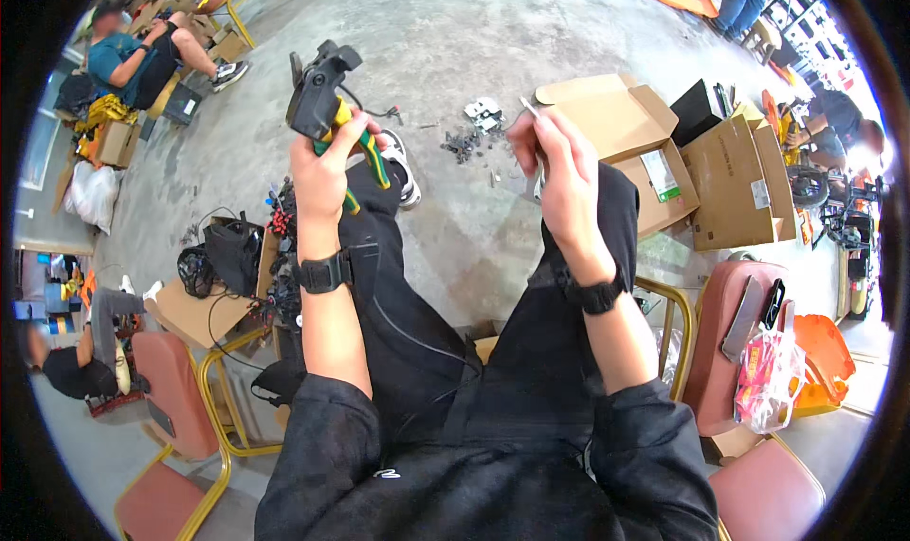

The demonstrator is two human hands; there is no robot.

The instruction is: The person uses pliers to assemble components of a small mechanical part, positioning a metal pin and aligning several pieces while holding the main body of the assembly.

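Raised in front of me, my left hand [322,162] is closed around pliers with green and yellow handles [372,158] together with a black plastic part [322,91]. That part has a lever-like arm, a hooked end and a thin dark cable hanging from it. Opposite it, over my right thigh, my right hand [561,166] has its fingers curled around a slim, pale metallic tool [529,107] whose tip sticks out past the fingers. Most of the tool is hidden, so its kind is unclear. The two hands are apart.
On the concrete floor ahead lie small dark parts [463,146] and a whitish metal piece [484,114]. An open cardboard box [607,114] sits to the right, beside a taller carton [730,185]. Black cables and bags [232,256] lie left. Pink chairs [175,389] flank me; other people sit farther off.
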